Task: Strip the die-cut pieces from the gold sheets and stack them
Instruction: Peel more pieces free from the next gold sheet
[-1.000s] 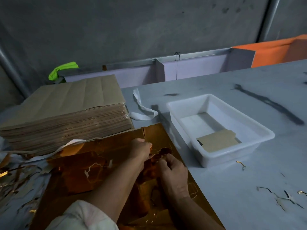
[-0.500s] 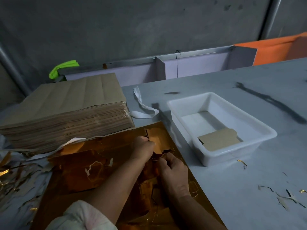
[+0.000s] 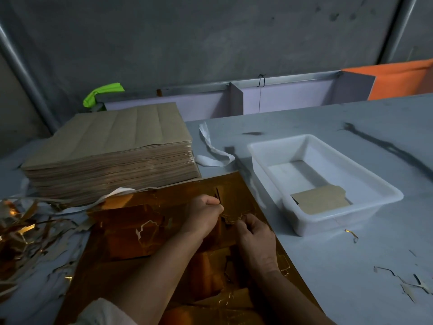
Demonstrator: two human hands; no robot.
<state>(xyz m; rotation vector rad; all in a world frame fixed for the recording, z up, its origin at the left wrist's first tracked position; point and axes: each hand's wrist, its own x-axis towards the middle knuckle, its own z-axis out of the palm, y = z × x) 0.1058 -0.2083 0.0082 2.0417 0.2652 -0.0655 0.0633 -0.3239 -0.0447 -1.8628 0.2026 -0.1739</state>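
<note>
Sheet: a gold sheet (image 3: 131, 221) lies flat on the table (image 3: 328, 266) before the person, its far corner just beside the tray; torn outlines show in its surface.
Piece: a die-cut piece (image 3: 232, 211) sits in the sheet's far right part, between the two hands, its scalloped near edge lifted a little from the sheet.
Left hand: the left hand (image 3: 203, 214) is curled tight, thumb against forefinger, pinching the piece at its left edge.
Right hand: the right hand (image 3: 255, 235) rests on the sheet, fingers curled, fingertips pinching the piece's near edge.
Sleeve: a pale sleeve (image 3: 103, 313) covers the left forearm at the bottom.
Tray: a white tray (image 3: 339, 221) stands right of the sheet; one brown piece (image 3: 321, 200) lies flat in its near end.
Stack: a tall stack (image 3: 112, 148) of brown sheets stands at the far left, its near edge touching the gold sheet.
Strip: a white strip (image 3: 210, 148) curls on the table between stack and tray.
Scraps: gold and grey scraps (image 3: 23, 231) pile up left of the sheet; a few thin offcuts (image 3: 403, 280) lie at the right, well apart from the tray.
</note>
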